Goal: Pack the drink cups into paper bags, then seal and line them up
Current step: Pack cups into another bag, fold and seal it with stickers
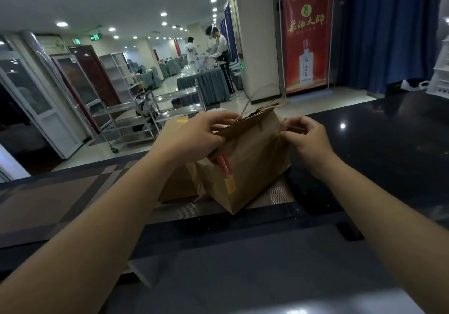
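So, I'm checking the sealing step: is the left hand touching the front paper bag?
Touching: the head view shows the left hand gripping the front paper bag at its top edge.

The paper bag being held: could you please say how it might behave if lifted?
The bag likely flexes: its top crumples where the left hand and right hand pinch it. It looks tilted, so may tip if released. Weight is unclear: contents are hidden.

Dim, soft picture; ceiling spotlights (61, 24) glare on the glossy counter (388, 143).
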